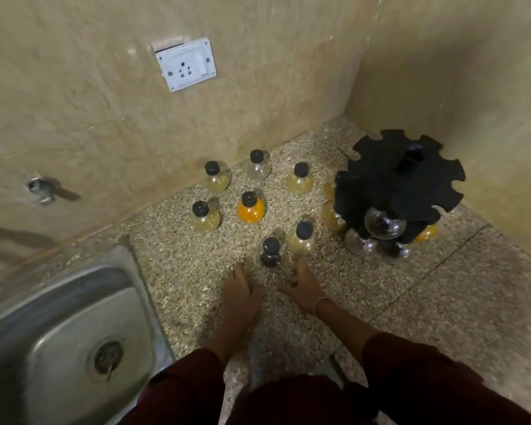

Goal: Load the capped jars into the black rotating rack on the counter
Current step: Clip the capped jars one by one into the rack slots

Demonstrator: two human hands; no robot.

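Several round glass jars with black caps stand loose on the speckled counter. Nearest me are a dark-filled jar and a pale yellow jar; an orange jar stands behind them. The black rotating rack sits in the right corner with several jars hanging in its lower slots, one clear jar facing me. My left hand rests on the counter just left of the dark jar, fingers apart. My right hand lies just below the pale yellow jar, empty.
A steel sink fills the lower left. Tiled walls close in at the back and right, meeting behind the rack. A white wall socket and a tap fitting are on the back wall.
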